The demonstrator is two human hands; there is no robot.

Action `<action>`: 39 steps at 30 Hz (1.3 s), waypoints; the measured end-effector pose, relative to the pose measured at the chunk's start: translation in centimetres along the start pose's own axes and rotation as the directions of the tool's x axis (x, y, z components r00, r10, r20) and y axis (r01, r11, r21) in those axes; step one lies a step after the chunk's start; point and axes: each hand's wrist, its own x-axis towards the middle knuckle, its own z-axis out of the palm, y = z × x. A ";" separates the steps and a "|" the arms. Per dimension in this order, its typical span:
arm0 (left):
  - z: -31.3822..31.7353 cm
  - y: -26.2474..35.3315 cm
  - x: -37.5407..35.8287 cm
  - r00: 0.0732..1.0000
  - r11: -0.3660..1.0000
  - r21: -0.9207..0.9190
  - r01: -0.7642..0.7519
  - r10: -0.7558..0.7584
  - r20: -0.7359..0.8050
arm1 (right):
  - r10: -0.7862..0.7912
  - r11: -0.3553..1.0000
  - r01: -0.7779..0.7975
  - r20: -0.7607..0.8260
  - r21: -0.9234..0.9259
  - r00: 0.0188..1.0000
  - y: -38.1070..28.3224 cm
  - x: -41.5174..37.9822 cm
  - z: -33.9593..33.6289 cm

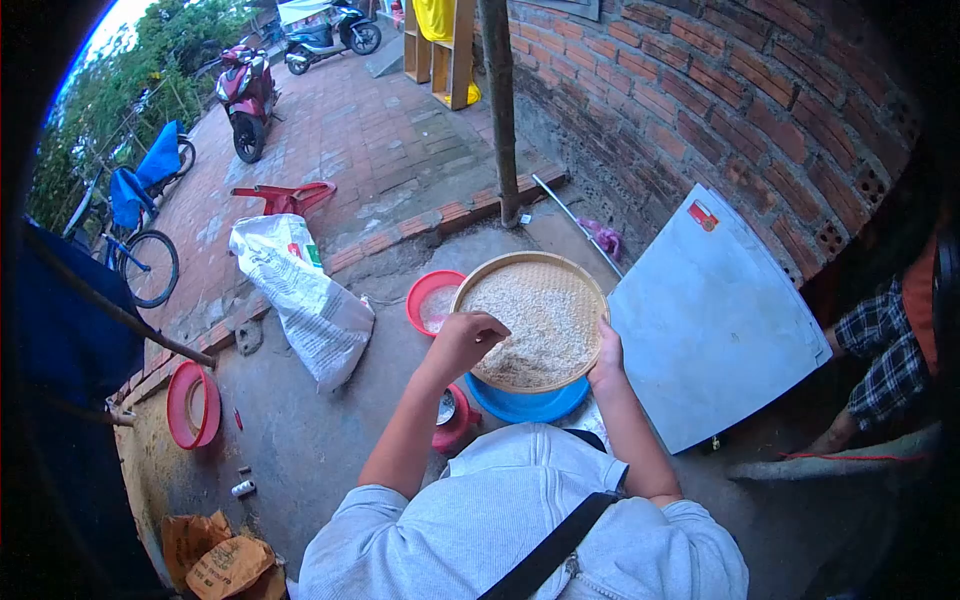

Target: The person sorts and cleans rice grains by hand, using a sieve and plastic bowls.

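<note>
A round woven bamboo winnowing tray (597, 290) is held in front of me, spread with pale grains (545, 325). Darker bits gather toward its near side. My right hand (607, 362) grips the tray's right rim, thumb at the edge and the other fingers mostly out of sight. Over the tray's left part is my left hand (470, 340), its fingers curled together in a pinch; what lies between them is too small to make out. Below the tray sits a blue basin (535, 405), partly covered by it. A red basin (413, 300) with pale contents stands just beyond on the left.
A white sack (310, 320) lies left, near a pink basin (205, 410) and brown paper bags (235, 565). To the right, a large white sheet (710, 330) leans near the brick wall (700, 100). A seated person's leg (885, 340) shows far right. A post (498, 110) stands ahead.
</note>
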 end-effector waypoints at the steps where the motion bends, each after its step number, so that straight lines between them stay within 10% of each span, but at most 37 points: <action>1: -0.4 -0.2 -0.3 1.000 1.000 0.002 0.002 -0.002 -0.011 | 0.001 1.000 -0.001 -0.008 -0.004 1.000 0.2 0.3 0.0; 17: -5.1 -14.6 -14.2 0.673 0.726 -0.549 0.414 -0.651 -0.352 | -0.021 0.999 0.019 -0.041 -0.049 0.999 0.1 3.4 0.2; 24: 2.8 -25.3 -19.4 0.354 0.293 -0.909 0.295 -0.918 -0.181 | -0.038 0.995 0.031 -0.068 -0.100 0.997 -0.5 3.0 0.1; 28: 7.7 -29.8 -20.8 0.142 0.198 -0.917 0.346 -0.977 -0.157 | -0.048 0.993 0.038 -0.089 -0.110 0.995 -0.6 2.7 -1.0; 33: 10.7 -30.9 -21.6 0.174 0.170 -0.851 0.497 -0.980 -0.095 | -0.069 0.990 0.048 -0.157 -0.132 0.985 -0.5 0.9 -2.1; 35: 11.9 -31.0 -21.6 -0.085 0.091 -0.664 0.743 -0.970 -0.228 | -0.081 0.989 0.053 -0.198 -0.141 0.977 -0.7 0.1 -3.0; 39: 14.9 -36.5 -24.9 0.057 0.103 -0.737 0.668 -0.995 -0.087 | -0.115 0.984 0.070 -0.276 -0.167 0.954 -0.9 -1.3 -5.5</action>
